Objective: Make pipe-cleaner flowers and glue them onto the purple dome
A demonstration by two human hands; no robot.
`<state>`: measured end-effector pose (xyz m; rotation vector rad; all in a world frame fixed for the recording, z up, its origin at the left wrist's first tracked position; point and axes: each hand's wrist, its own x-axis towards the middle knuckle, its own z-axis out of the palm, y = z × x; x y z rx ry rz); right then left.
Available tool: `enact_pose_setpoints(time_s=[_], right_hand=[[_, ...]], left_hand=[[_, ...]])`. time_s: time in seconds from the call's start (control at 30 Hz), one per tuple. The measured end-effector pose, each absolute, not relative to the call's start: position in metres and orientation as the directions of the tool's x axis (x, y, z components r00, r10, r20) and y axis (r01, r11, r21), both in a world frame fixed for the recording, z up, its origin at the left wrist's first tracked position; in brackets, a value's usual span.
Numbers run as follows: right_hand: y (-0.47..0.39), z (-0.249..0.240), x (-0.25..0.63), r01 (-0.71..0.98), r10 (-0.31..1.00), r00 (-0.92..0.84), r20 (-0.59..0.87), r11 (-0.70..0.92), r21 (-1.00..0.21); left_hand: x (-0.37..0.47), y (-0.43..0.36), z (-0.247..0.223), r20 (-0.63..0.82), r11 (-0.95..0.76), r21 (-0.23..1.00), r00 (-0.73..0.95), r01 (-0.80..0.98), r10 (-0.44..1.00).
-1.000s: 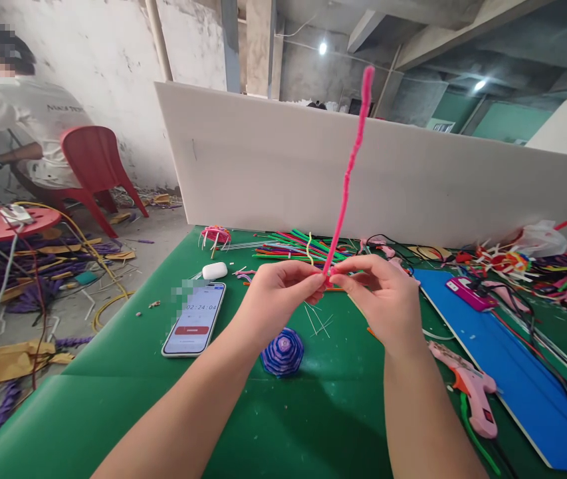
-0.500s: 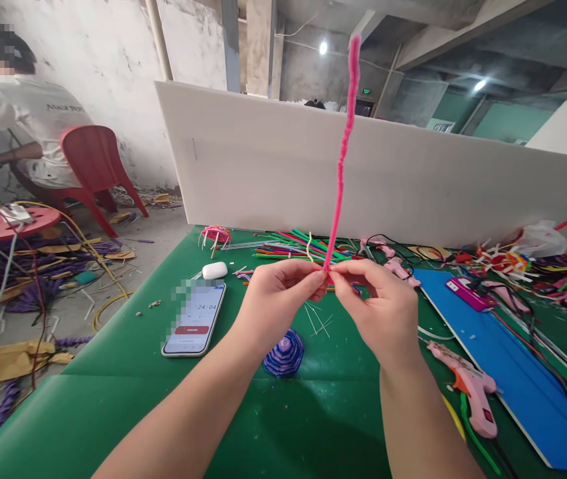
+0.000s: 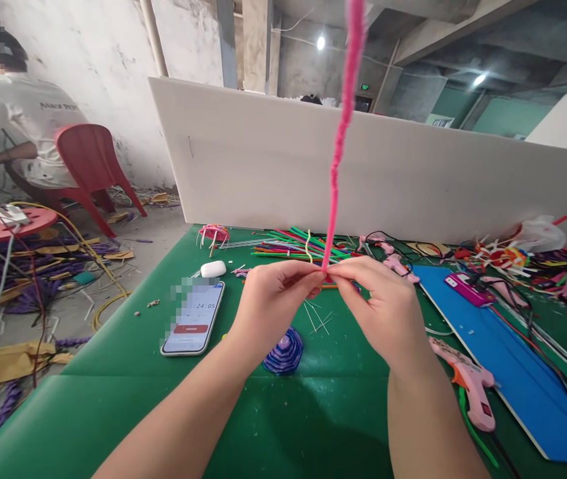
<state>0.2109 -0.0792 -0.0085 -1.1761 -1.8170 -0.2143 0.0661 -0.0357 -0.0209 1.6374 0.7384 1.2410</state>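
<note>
A long pink pipe cleaner (image 3: 336, 159) stands upright between my hands, slightly kinked along its middle, its top running out of the picture. My left hand (image 3: 280, 293) pinches its lower end between thumb and fingertips. From the other side, my right hand (image 3: 375, 299) is closed on that same end, fingertips touching the left ones. The very bottom of the pipe cleaner is mostly hidden by fingers. Below my hands, a small blue-and-purple striped umbrella-like dome (image 3: 284, 351) rests on the green table (image 3: 283, 426).
To the left lie a phone (image 3: 193, 319) and a white earbud case (image 3: 213, 269). Colourful pipe cleaners (image 3: 288, 246) are heaped behind my hands. A pink glue gun (image 3: 465, 382) and a blue board (image 3: 512, 372) are at right. A white panel (image 3: 263, 159) closes the back. One person (image 3: 38, 126) sits far left.
The pipe cleaner's upper part has come nearer the camera, so its tip has left the picture. My hands stay pinched on its lower end, the right one turned slightly.
</note>
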Motion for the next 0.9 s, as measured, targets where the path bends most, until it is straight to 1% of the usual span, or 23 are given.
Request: enact_pose_setpoints(time_s=[0.07, 0.2, 0.33, 0.37, 0.43, 0.5, 0.57, 0.63, 0.8, 0.9], right_hand=[[-0.08, -0.008, 0.211, 0.792, 0.636, -0.107, 0.764, 0.519, -0.321], [-0.08, -0.008, 0.213, 0.803, 0.666, -0.095, 0.74, 0.491, -0.338], [-0.078, -0.01, 0.213, 0.795, 0.684, -0.053, 0.728, 0.47, -0.383], [-0.078, -0.01, 0.213, 0.783, 0.686, -0.025, 0.727, 0.465, -0.412], [-0.076, -0.012, 0.212, 0.73, 0.702, 0.053, 0.71, 0.458, -0.508], [-0.074, -0.012, 0.211, 0.641, 0.728, 0.132, 0.673, 0.455, -0.618], [-0.072, -0.013, 0.21, 0.569, 0.74, 0.187, 0.646, 0.455, -0.685], [-0.071, -0.013, 0.21, 0.554, 0.743, 0.2, 0.639, 0.452, -0.699], [-0.07, -0.012, 0.211, 0.584, 0.785, 0.155, 0.6, 0.417, -0.697], [-0.069, -0.011, 0.213, 0.574, 0.785, 0.131, 0.605, 0.438, -0.692]], left_hand=[[0.067, -0.035, -0.022, 0.385, -0.386, 0.921, 0.309, -0.062, 0.869], [0.069, -0.033, -0.025, 0.358, -0.338, 0.934, 0.303, -0.119, 0.883], [0.07, -0.032, -0.024, 0.374, -0.364, 0.927, 0.302, -0.091, 0.877], [0.07, -0.033, -0.023, 0.368, -0.359, 0.929, 0.306, -0.088, 0.878], [0.069, -0.033, -0.021, 0.351, -0.333, 0.937, 0.318, -0.109, 0.881], [0.068, -0.034, -0.02, 0.332, -0.302, 0.943, 0.336, -0.138, 0.882], [0.068, -0.034, -0.02, 0.313, -0.278, 0.949, 0.353, -0.147, 0.882], [0.068, -0.034, -0.021, 0.305, -0.271, 0.952, 0.352, -0.144, 0.885], [0.07, -0.032, -0.022, 0.353, -0.308, 0.933, 0.322, -0.185, 0.878], [0.07, -0.031, -0.022, 0.339, -0.282, 0.936, 0.333, -0.209, 0.88]])
